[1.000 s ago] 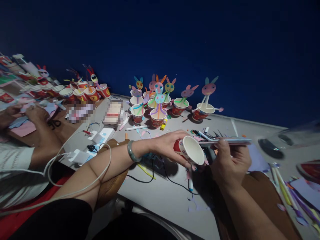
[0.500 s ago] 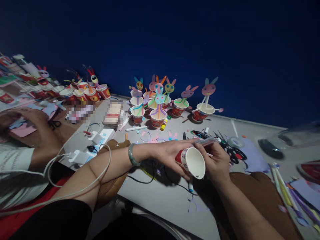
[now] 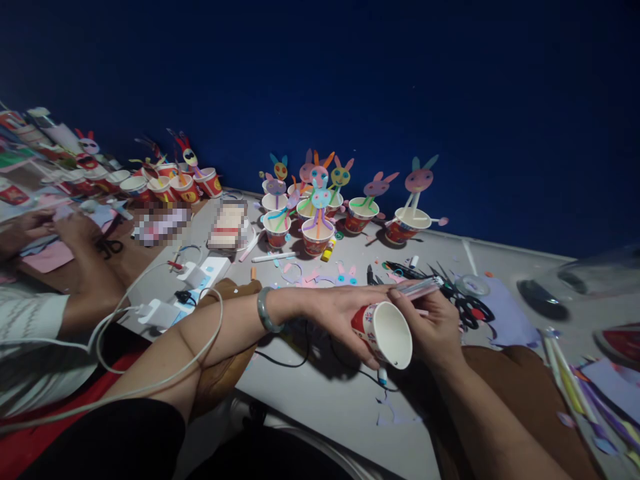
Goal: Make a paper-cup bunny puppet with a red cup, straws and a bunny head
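My left hand is wrapped round a red-and-white paper cup, which is tipped so that its white inside faces me. A small dark mark shows near the lower rim. Close against the cup's far side, my right hand pinches a slim, pale, see-through tool whose kind I cannot make out. A little pinkish piece shows by the fingers of that hand. The right fingertips are partly hidden behind the cup.
Paper cups with rabbit-faced figures stand along the wall. Black scissors and a tape roll lie right. A power strip with white cables sits left; one cable crosses my left arm. Another person's hand handles paper at far left.
The cup has tilted and dropped slightly. The see-through tool has turned and shows more to the right. At left, the other person's hands have shifted over the paper.
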A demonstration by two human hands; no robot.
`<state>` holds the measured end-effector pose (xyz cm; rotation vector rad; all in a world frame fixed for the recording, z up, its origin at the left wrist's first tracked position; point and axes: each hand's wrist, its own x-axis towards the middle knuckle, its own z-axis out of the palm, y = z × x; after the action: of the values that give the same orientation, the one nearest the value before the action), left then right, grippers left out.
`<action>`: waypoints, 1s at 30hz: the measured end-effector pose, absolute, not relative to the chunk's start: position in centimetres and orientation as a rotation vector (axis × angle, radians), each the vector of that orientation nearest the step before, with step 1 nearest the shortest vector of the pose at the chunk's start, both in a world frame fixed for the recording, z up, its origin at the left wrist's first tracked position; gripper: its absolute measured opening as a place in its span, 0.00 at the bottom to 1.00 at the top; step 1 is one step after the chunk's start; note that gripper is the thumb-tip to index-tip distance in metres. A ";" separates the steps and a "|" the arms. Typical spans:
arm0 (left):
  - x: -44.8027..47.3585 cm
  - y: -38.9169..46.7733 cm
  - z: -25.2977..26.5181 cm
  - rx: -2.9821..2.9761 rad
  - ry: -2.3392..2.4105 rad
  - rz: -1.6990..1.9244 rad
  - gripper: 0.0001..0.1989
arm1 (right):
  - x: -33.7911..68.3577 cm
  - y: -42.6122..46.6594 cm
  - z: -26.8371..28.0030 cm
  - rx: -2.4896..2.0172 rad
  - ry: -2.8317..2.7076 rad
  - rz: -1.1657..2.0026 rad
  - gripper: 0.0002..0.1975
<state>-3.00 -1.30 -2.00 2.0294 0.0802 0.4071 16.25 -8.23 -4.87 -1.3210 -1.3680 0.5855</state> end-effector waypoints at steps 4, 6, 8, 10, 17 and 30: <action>-2.8 -1.2 -2.1 2.024 0.187 0.300 0.29 | 16.4 -8.0 -4.8 -1.293 -1.363 0.685 0.09; -2.8 -1.1 -1.9 2.002 0.237 0.278 0.30 | 16.4 -8.0 -4.8 -1.275 -1.388 0.684 0.09; -2.7 -1.1 -1.6 1.944 0.239 0.258 0.31 | 16.4 -7.9 -4.8 -1.241 -1.403 0.680 0.11; -2.8 -1.2 -1.3 1.849 0.214 0.222 0.32 | 16.5 -7.9 -4.8 -1.200 -1.409 0.725 0.14; -3.2 -1.8 -1.3 1.511 0.136 0.050 0.31 | 15.7 -8.6 -4.2 -1.107 -1.368 1.022 0.21; -3.3 -1.4 -1.7 1.440 0.172 0.107 0.27 | 17.5 -8.3 -4.7 -1.206 -1.247 1.125 0.23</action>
<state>-3.26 -1.39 -1.70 1.4397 0.1719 0.1075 17.45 -8.28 -4.72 -1.2059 -1.2470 1.1248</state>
